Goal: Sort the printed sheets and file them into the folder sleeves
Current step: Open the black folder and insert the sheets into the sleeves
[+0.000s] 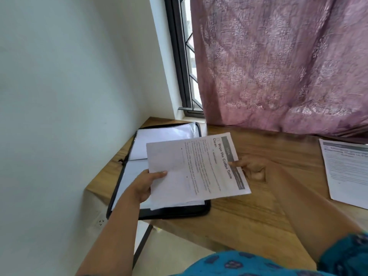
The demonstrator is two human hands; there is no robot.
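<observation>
Left hand (146, 183) pinching printed sheets (196, 168) at their 8 o'clock corner, right hand (252, 166) gripping the 3 o'clock edge, stack held over open folder (159, 213), long axis 10-to-4, sleeves toward 10 o'clock, left hand nearer; spare sheet (347, 170) at 3 o'clock.

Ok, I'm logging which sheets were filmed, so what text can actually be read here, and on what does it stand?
"L206": grey header band of the held sheet, gripped by the left hand and right hand.
"Wipe the Coffee Table": its heading.
"Clean": beside the heading.
Its body text: too small to read.
Sheet at the table's right edge: all blurred, unreadable.
Open folder: no readable text.
</observation>
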